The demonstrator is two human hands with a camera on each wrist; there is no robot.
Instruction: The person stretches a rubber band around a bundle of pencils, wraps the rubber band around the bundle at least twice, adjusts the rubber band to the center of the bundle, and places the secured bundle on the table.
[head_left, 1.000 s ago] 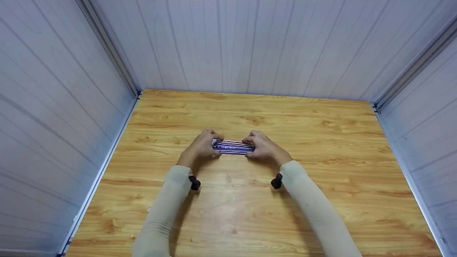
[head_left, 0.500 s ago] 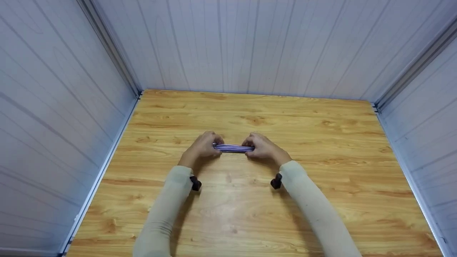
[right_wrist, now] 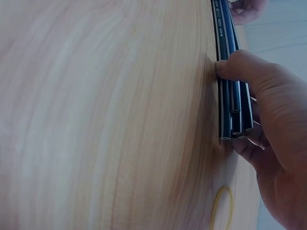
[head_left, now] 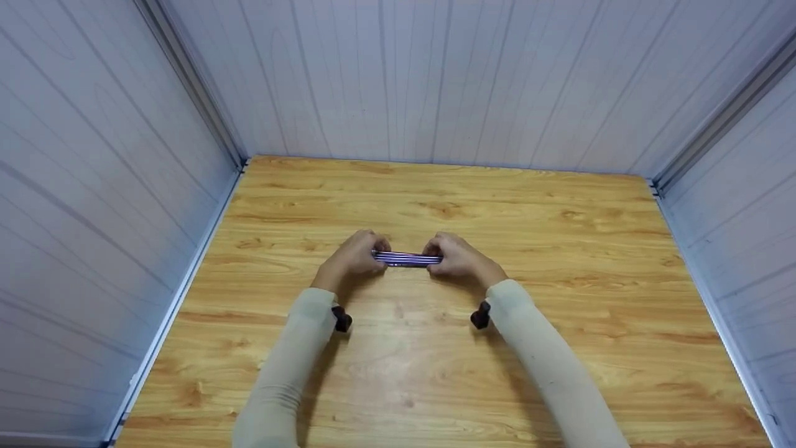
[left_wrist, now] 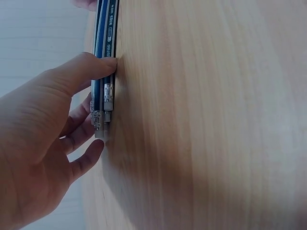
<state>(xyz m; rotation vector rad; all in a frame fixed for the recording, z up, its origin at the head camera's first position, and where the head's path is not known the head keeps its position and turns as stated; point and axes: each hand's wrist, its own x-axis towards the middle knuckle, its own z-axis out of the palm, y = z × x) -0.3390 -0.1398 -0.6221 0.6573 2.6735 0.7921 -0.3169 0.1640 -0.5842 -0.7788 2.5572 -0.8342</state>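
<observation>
A bundle of dark striped pencils (head_left: 407, 259) lies crosswise on the wooden table between both hands. My left hand (head_left: 357, 254) grips its left end, thumb on the near side and fingers on the far side. In the left wrist view, metal ferrules and erasers show on the ends of these pencils (left_wrist: 99, 103), not quite level with one another. The right end is gripped by my right hand (head_left: 456, 255) in the same manner. Seen from the right wrist, the unsharpened pencil ends (right_wrist: 235, 122) are stacked and stick out unevenly past the thumb.
On the table near the right hand lies a yellow rubber band (right_wrist: 215, 206). The wooden tabletop (head_left: 398, 367) is bounded by pale panel walls (head_left: 410, 81) at the back and both sides.
The pencils were spread in a wider flat row a second ago and are now squeezed into a narrower, stacked bundle. Both hands have closed in slightly around them and stay in nearly the same place.
</observation>
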